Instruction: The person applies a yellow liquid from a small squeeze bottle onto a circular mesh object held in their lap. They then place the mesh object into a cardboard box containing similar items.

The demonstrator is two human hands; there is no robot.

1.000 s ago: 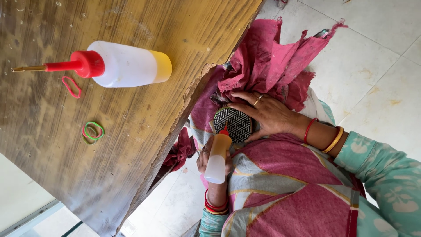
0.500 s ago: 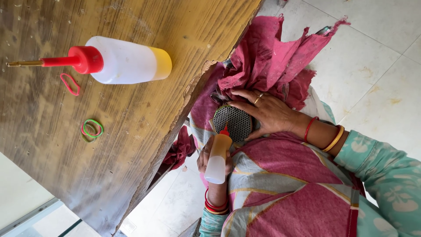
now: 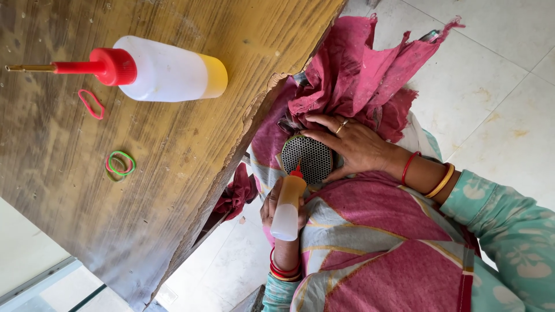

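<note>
- A worn wooden counter point(image 3: 144, 190) with a ragged, chipped edge fills the space beyond both hands, on the far side of them from the person's lap.
- A crumpled magenta cloth point(image 3: 358, 75) bunches up just beyond the fingers of the one hand, spilling over the lap and onto the pale tiled floor point(image 3: 497, 75).
- A large squeeze bottle point(image 3: 167, 75), translucent white with a yellow base, red cap and long thin nozzle, lies on its side on the counter, well apart from both hands.
- The right hand point(image 3: 352, 144), a ring on one finger and red and gold bangles at the wrist, is spread with fingers curled round a round perforated metal disc point(image 3: 315, 157), holding it by the rim against the cloth.
- The left hand point(image 3: 277, 202), red bangles at its wrist, is closed around a small squeeze bottle point(image 3: 287, 211), whose red tip touches the edge of the disc nearest that hand.
- The disc sits between the two hands, just beside the counter's broken edge.
- Green and red rubber bands point(image 3: 120, 164) lie looped together on the counter, far from either hand.
- A single red rubber band point(image 3: 91, 104) lies near the large bottle's nozzle, farther still from the hands.
</note>
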